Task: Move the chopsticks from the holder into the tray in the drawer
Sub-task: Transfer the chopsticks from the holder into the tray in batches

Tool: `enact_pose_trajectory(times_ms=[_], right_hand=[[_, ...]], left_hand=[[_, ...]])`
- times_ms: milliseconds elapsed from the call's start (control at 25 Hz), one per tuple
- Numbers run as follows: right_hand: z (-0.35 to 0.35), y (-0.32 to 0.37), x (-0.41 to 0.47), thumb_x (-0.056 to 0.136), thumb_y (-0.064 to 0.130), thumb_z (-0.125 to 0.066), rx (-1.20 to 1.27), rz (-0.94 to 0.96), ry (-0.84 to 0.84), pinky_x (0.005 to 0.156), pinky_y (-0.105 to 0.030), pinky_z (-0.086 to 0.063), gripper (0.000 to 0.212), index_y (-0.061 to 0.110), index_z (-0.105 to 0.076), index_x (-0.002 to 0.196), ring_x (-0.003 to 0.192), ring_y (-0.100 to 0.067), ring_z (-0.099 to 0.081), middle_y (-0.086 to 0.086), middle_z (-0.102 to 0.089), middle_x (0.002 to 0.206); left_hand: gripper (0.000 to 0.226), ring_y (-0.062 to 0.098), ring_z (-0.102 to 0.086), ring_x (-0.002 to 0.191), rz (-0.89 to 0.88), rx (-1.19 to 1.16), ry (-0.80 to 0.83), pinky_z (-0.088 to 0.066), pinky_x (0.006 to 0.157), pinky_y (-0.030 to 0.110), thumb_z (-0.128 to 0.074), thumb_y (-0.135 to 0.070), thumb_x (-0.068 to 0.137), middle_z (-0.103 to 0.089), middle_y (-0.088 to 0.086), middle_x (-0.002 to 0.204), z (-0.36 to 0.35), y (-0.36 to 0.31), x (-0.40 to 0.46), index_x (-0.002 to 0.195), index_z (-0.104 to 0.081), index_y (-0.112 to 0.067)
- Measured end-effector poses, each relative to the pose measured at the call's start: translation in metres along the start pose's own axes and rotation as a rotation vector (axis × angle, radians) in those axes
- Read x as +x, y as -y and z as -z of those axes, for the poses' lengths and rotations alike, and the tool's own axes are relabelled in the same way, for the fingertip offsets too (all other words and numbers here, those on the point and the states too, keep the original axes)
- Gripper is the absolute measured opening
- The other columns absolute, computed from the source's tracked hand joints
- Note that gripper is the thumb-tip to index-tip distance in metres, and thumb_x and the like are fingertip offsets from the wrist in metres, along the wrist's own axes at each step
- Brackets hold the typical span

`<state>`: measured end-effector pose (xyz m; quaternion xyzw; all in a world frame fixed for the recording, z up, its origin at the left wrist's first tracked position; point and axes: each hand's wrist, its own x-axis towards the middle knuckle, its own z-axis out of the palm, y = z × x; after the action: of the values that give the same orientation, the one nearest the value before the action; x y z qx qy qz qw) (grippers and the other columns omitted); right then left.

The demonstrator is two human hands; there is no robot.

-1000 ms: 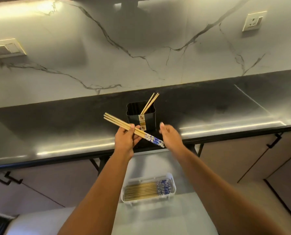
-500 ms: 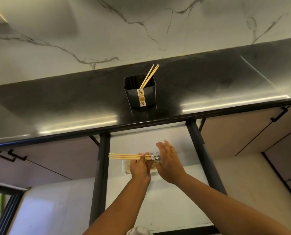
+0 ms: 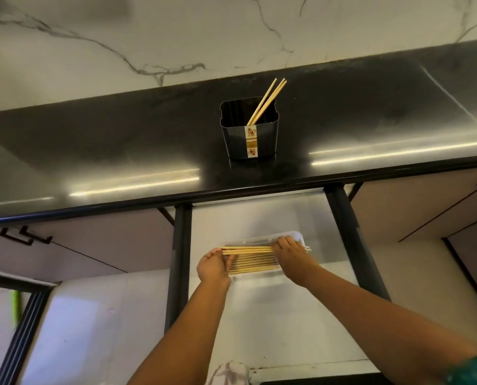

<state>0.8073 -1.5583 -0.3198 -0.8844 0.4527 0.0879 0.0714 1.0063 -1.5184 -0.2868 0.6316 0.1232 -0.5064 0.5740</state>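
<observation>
Black counter runs under a white marble wall with grey veining. On the counter stands a black holder, upright, with a narrow paper strip down its front face bearing a red-brown floral mark and a gold panel; no writing on it can be read. Two chopsticks lean in the holder, tips up and to the right.

Below the counter edge the drawer stands open, pale inside. A clear tray lies in it with a row of chopsticks laid flat, side by side, left to right. A small bundle sits across the top of the row at the far side. The left hand cups the left ends, fingers curled against them. The right hand presses palm-down over the right ends, fingers bent on the bundle.
</observation>
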Motion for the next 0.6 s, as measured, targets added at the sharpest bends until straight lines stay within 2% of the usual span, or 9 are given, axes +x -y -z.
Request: enact_pose_trajectory(times_ms=[120,200,280,360,480,600], right_hand=[[-0.011,-0.007,0.011,0.095,0.014,-0.038,-0.041,-0.032,0.149,0.111,-0.038,-0.026,0.041,0.008,-0.040,0.135,0.127,-0.028,-0.039,-0.012,-0.043,0.138],[-0.014,-0.009,0.019,0.095,0.014,-0.042,-0.075,-0.036,0.250,0.111,-0.039,-0.026,0.039,0.008,-0.043,0.133,0.129,-0.029,-0.038,-0.013,-0.044,0.139],[-0.018,-0.010,0.027,0.094,0.014,-0.046,-0.090,-0.047,0.314,0.113,-0.040,-0.025,0.043,0.008,-0.040,0.136,0.131,-0.030,-0.037,-0.013,-0.042,0.142],[-0.021,-0.008,0.033,0.094,0.015,-0.048,-0.069,-0.048,0.327,0.112,-0.041,-0.027,0.045,0.009,-0.038,0.138,0.132,-0.030,-0.038,-0.012,-0.043,0.142],[-0.024,-0.004,0.038,0.095,0.011,-0.047,-0.013,-0.063,0.309,0.110,-0.042,-0.029,0.043,0.011,-0.040,0.136,0.131,-0.030,-0.039,-0.012,-0.044,0.141],[-0.025,-0.005,0.038,0.093,0.007,-0.049,0.026,-0.058,0.312,0.108,-0.042,-0.032,0.041,0.013,-0.043,0.134,0.130,-0.030,-0.039,-0.012,-0.044,0.140]], left_hand=[[0.013,0.019,-0.063,0.074,-0.158,0.275,-0.100,-0.053,0.063,0.025,-0.060,0.001,0.087,-0.066,0.016,0.101,0.019,-0.005,0.034,0.098,-0.063,-0.007],[0.014,0.015,-0.059,0.077,-0.248,0.542,-0.093,-0.048,0.065,0.022,-0.059,-0.011,0.090,-0.065,0.011,0.105,0.031,0.001,0.047,0.104,-0.060,-0.015],[0.027,0.015,-0.056,0.083,-0.224,0.766,-0.013,-0.047,0.069,0.024,-0.060,-0.027,0.091,-0.060,0.002,0.107,0.039,0.011,0.054,0.116,-0.053,-0.021],[0.036,0.016,-0.054,0.089,-0.159,0.935,0.083,-0.049,0.078,0.032,-0.057,-0.031,0.092,-0.056,0.001,0.111,0.044,0.022,0.058,0.125,-0.048,-0.021],[0.024,0.019,-0.057,0.092,-0.143,1.018,0.147,-0.050,0.086,0.036,-0.051,-0.026,0.096,-0.059,0.006,0.119,0.046,0.028,0.061,0.119,-0.050,-0.022],[0.034,0.026,-0.057,0.105,-0.119,1.015,0.159,-0.049,0.092,0.040,-0.047,-0.022,0.098,-0.057,0.007,0.125,0.045,0.025,0.063,0.132,-0.046,-0.019]])
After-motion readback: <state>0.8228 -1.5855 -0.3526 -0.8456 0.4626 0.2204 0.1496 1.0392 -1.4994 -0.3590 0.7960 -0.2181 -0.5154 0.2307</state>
